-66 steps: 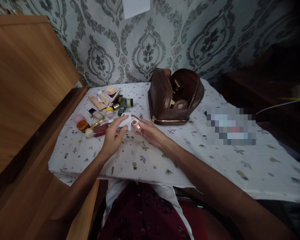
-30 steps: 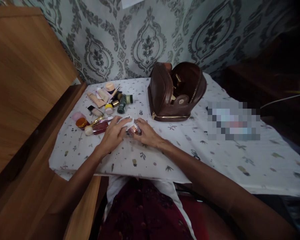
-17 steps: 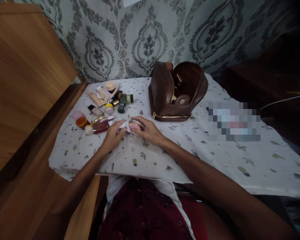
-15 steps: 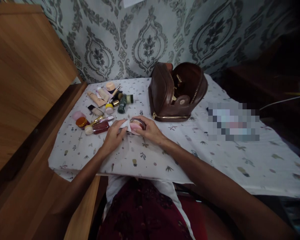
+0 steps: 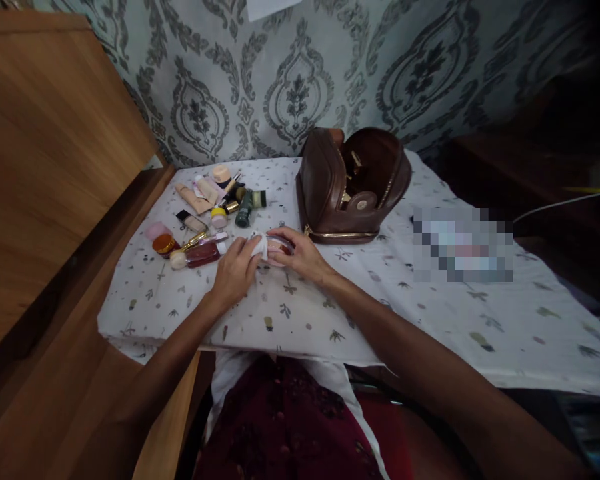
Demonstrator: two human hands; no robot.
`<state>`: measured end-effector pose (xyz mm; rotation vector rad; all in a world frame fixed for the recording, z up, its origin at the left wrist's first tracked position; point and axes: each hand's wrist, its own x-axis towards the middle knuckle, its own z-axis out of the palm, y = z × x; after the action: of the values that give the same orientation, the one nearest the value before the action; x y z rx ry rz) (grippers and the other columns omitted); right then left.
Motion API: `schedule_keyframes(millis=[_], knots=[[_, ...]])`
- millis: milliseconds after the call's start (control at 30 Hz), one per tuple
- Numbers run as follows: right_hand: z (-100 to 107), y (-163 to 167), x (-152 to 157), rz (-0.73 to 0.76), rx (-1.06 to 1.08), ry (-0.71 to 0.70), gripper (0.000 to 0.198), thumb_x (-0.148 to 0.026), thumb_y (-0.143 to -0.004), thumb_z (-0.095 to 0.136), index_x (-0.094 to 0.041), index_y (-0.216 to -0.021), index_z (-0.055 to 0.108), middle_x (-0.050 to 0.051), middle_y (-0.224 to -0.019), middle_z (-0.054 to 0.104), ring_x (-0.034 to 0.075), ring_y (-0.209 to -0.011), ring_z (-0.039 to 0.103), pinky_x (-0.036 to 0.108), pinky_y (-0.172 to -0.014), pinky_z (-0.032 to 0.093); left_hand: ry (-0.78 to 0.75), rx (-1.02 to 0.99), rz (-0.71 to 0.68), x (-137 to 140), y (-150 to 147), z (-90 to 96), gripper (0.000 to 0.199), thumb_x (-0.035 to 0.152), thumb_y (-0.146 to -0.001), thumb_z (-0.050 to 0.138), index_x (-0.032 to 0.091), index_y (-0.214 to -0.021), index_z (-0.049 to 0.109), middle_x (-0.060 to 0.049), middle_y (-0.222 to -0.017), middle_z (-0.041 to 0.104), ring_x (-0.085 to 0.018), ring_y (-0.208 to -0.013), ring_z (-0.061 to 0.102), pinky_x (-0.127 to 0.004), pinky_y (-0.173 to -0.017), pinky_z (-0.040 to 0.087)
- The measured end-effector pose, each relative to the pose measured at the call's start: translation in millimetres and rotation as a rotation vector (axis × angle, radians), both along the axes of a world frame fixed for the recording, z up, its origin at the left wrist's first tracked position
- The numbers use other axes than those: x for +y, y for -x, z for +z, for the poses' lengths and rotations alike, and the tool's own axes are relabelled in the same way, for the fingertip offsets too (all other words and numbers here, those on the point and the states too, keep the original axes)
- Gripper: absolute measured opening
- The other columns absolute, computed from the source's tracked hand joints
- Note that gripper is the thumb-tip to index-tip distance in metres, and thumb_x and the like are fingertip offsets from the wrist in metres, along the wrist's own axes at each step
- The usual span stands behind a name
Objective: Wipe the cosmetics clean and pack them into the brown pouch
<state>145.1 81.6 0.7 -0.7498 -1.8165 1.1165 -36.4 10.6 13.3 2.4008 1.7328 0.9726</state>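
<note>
My right hand [image 5: 303,256] is closed around a small round pink cosmetic jar [image 5: 279,252], its fingers over the far side and its thumb on the near side. In my left hand [image 5: 236,269] is a white wipe [image 5: 260,247], pressed against the jar's left side. Part of the jar is covered by the wipe and my fingers. Just left of my left hand lies a bottle of dark red liquid [image 5: 203,255], beside a gold-coloured tube [image 5: 196,241] and an amber jar with an orange lid [image 5: 165,244].
A brown zip bag [image 5: 330,187] stands unzipped at the back of the cloth-covered table [image 5: 300,327]. Several cosmetics, including a beige tube [image 5: 192,197] and a dark green bottle [image 5: 243,210], lie at the back left. A blurred-out object [image 5: 463,243] rests on the right. A wooden panel [image 5: 55,100] borders the left.
My left hand has moved slightly right, bringing the wipe over more of the jar's left side. The jar has turned a little in my right hand.
</note>
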Motion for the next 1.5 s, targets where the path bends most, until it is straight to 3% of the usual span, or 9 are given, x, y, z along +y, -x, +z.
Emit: schedule_keyframes(millis=[233,400,533,700,867,1033,1267,1500], knots=[[7,-13,10,0.104,-0.133,-0.055,0.045,-0.027,-0.072,0.07,-0.021,-0.116,0.067,0.004,-0.105,0.07,0.022,-0.09,0.064,0.034,-0.083,0.05,0.066,-0.063,-0.03,0,6,-4.9,0.038,0.033,-0.098,0.046,0.016,-0.13,0.058,-0.01,-0.105,0.063,-0.024,-0.099,0.059,-0.036,-0.09,0.048],[11,-18,11,0.139,-0.138,-0.067,0.046,-0.024,-0.071,0.069,-0.021,-0.117,0.069,0.005,-0.115,0.07,0.024,-0.103,0.064,0.037,-0.094,0.048,0.122,-0.177,-0.089,7,9,-6.2,0.036,0.032,-0.095,0.051,0.015,-0.125,0.061,-0.011,-0.11,0.067,-0.025,-0.104,0.061,-0.038,-0.092,0.048],[12,-19,10,0.146,-0.151,-0.051,0.044,-0.025,-0.072,0.069,-0.022,-0.116,0.07,0.004,-0.11,0.072,0.025,-0.1,0.066,0.039,-0.093,0.049,0.163,-0.343,-0.114,10,5,-0.7,0.034,0.032,-0.092,0.054,0.015,-0.12,0.065,-0.011,-0.11,0.069,-0.023,-0.101,0.064,-0.035,-0.088,0.05],[11,-18,11,0.127,-0.139,-0.035,0.046,-0.027,-0.072,0.072,-0.02,-0.117,0.07,0.004,-0.105,0.074,0.024,-0.094,0.067,0.038,-0.089,0.051,0.067,-0.243,-0.106,8,-1,9.1,0.036,0.029,-0.093,0.052,0.016,-0.124,0.064,-0.009,-0.103,0.066,-0.023,-0.098,0.061,-0.036,-0.089,0.049],[5,-20,18,0.126,-0.06,0.036,0.044,-0.029,-0.071,0.076,-0.019,-0.114,0.071,0.005,-0.106,0.074,0.024,-0.095,0.067,0.038,-0.09,0.051,0.189,-0.32,-0.103,17,11,-4.9,0.033,0.028,-0.09,0.053,0.015,-0.116,0.067,-0.011,-0.109,0.069,-0.025,-0.103,0.063,-0.037,-0.092,0.049],[-5,-16,22,0.149,0.135,0.189,0.048,-0.03,-0.066,0.082,-0.018,-0.111,0.07,0.006,-0.106,0.074,0.022,-0.098,0.067,0.038,-0.094,0.049,0.263,-0.371,-0.065,17,16,-15.2,0.033,0.033,-0.089,0.053,0.012,-0.112,0.067,-0.011,-0.109,0.07,-0.024,-0.099,0.064,-0.033,-0.087,0.049],[-12,-3,15,0.038,0.444,0.494,0.047,-0.028,-0.057,0.089,-0.021,-0.099,0.07,0.001,-0.094,0.074,0.016,-0.086,0.066,0.031,-0.084,0.05,0.296,-0.506,-0.066,14,12,-6.5,0.033,0.038,-0.09,0.054,0.013,-0.108,0.065,-0.005,-0.095,0.069,-0.019,-0.085,0.061,-0.026,-0.072,0.049],[0,-3,8,0.142,0.426,0.701,0.054,-0.017,-0.049,0.091,-0.017,-0.099,0.073,0.002,-0.09,0.076,0.015,-0.078,0.066,0.027,-0.074,0.052,0.23,-0.522,-0.102,17,12,4.7,0.036,0.036,-0.091,0.053,0.013,-0.117,0.065,-0.007,-0.105,0.071,-0.022,-0.096,0.064,-0.03,-0.08,0.051]])
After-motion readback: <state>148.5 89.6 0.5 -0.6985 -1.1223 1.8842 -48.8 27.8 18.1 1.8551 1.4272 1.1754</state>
